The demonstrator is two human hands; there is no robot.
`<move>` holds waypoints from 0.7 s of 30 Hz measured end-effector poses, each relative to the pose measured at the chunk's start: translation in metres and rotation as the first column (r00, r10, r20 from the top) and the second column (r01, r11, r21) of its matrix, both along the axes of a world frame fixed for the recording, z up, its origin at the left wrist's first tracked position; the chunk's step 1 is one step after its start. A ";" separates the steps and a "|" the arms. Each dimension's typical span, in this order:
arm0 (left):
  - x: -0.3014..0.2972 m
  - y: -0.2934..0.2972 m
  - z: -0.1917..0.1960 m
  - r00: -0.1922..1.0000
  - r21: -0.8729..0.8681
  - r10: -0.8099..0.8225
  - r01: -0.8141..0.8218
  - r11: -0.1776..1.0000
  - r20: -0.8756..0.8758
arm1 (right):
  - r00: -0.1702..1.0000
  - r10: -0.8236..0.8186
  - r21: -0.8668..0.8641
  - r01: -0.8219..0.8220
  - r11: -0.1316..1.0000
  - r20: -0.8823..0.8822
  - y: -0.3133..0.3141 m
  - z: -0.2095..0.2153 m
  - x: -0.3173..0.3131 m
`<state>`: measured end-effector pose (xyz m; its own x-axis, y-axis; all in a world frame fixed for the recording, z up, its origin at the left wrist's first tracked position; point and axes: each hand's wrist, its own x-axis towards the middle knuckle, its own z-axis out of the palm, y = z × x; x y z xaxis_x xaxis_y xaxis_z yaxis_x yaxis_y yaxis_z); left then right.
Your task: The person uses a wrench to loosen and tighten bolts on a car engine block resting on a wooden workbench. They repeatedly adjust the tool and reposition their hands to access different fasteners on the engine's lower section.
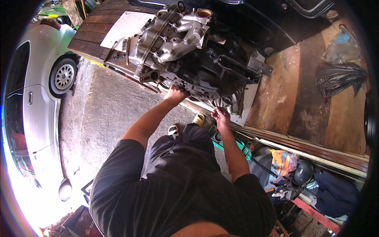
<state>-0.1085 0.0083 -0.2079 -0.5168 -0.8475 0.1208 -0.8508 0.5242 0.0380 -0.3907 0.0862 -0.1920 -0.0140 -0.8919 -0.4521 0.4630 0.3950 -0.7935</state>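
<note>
A large engine (pixel 197 67) rests on a wooden bench, its upper parts silver metal and its lower side black. My left hand (pixel 176 96) is at the engine's near edge with its fingers curled in against the dark metal. The fingertips are partly hidden there. Close to the ribbed silver housing (pixel 235 100) at the engine's right end, my right hand (pixel 221 117) has its fingers pinched together. Whatever lies between them is too small to make out. A brush (pixel 128 50) with a wooden handle lies left of the engine.
White board (pixel 125 29) lies on the bench's left part. Plastic bags (pixel 341 77) sit on the wooden boards (pixel 292 91) at right. Under them are a tire (pixel 260 164), a black helmet (pixel 304 172) and cloths. A white car (pixel 41 94) stands on the left.
</note>
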 end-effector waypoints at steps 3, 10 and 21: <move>-0.004 0.003 0.006 0.992 0.091 0.124 -0.122 0.988 -0.017 | 0.967 0.107 -0.087 -0.130 0.988 -0.230 -0.004 0.025 -0.003; 0.036 0.011 0.059 0.842 0.497 0.462 -0.285 0.820 -0.280 | 0.488 -0.045 -0.322 -0.502 0.803 -0.872 -0.015 0.104 0.045; 0.095 0.028 0.061 0.630 0.607 0.642 -0.320 0.728 -0.438 | 0.401 -0.224 -0.456 -0.710 0.536 -0.888 -0.051 0.142 0.135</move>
